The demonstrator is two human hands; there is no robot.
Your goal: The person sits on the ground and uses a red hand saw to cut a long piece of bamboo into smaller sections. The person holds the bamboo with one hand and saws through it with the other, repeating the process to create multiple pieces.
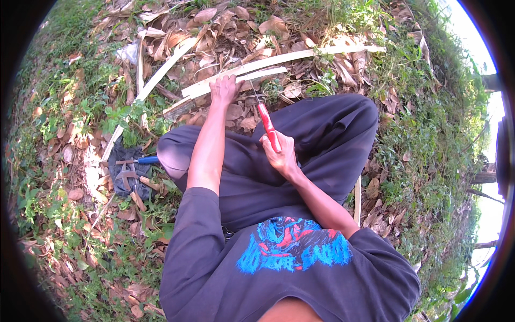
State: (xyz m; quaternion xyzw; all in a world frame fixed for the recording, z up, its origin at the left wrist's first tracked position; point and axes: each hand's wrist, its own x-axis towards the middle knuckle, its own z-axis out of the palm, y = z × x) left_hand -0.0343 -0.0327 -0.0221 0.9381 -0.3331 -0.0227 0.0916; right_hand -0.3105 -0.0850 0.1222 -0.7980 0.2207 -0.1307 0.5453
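On the leafy ground, the left hand (224, 88) presses flat on a pale bamboo strip (236, 80); the right hand (279, 153) grips a red-handled knife (267, 124).

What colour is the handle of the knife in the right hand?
Red handle, gripped by the right hand; head view.

The place is outdoors in bright daylight. The ground (80, 225) is covered with green grass and many dry brown leaves (225, 27). At three o'clock, tree trunks (485, 177) stand against a pale sky (472, 32).
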